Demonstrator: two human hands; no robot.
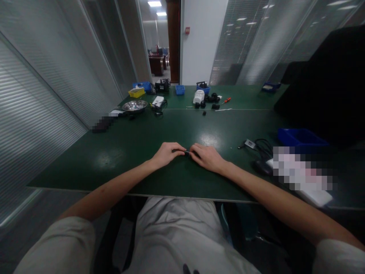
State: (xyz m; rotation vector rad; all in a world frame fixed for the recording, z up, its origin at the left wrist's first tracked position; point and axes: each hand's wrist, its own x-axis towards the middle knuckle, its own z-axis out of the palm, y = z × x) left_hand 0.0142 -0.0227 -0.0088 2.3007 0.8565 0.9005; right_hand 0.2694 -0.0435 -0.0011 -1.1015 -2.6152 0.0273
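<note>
Just above the green table (159, 127), near its front edge, both my hands meet at a small black piece (186, 153) with a bright spot on it. My left hand (169, 153) pinches it from the left between thumb and fingers. From the right, the fingertips of my right hand (205, 155) close on its other side. The piece is mostly covered by the fingers and too small for me to tell its kind.
A mouse (262, 166), a cable with a white label (250, 144) and a blue tray (302, 137) are at right. Along the back stand a metal bowl (134, 106), a yellow tray (136, 92), several black parts (212, 97) and a red screwdriver (227, 100).
</note>
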